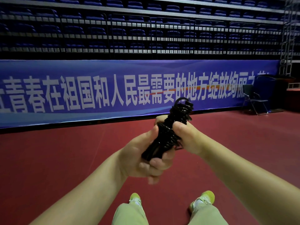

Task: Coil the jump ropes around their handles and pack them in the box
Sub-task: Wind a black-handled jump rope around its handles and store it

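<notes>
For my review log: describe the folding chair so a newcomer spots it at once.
Follow the long blue banner to its right end. There, on the red floor, stands the folding chair, dark with thin metal legs: the only seat at floor level, unlike the blue seats above.

Both forearms are bare from the lower edge of the view up to the hands, with no sleeve, watch or band showing on either wrist. Below the grip, the left hand (142, 158) shows short, plain fingernails on its curled fingers, while the right hand (186, 137), just beside the grip on its right, shows a broad thumb with an unpainted nail. Well below the grip, two legs wear pale olive-green trousers (129, 215), and the feet wear yellow-green sports shoes (203, 200) with white laces and lighter panels.
</notes>
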A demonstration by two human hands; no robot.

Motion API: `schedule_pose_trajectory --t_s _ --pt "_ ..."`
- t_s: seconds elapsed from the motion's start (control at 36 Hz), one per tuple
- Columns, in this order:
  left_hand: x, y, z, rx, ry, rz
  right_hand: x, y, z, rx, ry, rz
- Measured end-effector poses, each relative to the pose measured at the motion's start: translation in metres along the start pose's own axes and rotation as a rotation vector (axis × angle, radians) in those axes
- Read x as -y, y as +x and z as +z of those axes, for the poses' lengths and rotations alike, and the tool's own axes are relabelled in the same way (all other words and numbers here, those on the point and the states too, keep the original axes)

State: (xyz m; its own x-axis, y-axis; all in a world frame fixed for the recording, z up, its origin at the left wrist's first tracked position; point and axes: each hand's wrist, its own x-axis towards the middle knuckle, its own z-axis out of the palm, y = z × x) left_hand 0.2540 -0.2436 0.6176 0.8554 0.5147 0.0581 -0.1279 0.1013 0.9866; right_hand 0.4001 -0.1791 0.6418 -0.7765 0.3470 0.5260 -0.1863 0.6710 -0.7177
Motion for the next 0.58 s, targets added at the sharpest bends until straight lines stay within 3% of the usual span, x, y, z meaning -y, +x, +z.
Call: schedule_pose_trajectory --t_s 0.11,0.22,0.36,0.47,0.58 --pt "-0.011 -0.013 -0.002 -0.321 0.184 -0.086 -0.006 -0.008 -0.005 -0.131 -0.174 -0.019" --pt "-0.014 -0.012 0.01 -0.624 0.362 -0.133 -0.019 -0.008 0.001 -0.218 -0.182 0.163" --pt "-0.012 -0.004 0.006 -0.979 0.879 -0.192 -0.026 -0.003 0.007 -0.253 -0.256 0.371" --pt "-0.009 -0.001 0.001 -1.146 1.09 -0.274 -0.03 0.003 0.006 -0.257 -0.265 0.401" --pt "-0.007 0.0 0.007 -1.209 1.433 -0.408 -0.033 0.002 0.002 -0.194 -0.14 0.493"
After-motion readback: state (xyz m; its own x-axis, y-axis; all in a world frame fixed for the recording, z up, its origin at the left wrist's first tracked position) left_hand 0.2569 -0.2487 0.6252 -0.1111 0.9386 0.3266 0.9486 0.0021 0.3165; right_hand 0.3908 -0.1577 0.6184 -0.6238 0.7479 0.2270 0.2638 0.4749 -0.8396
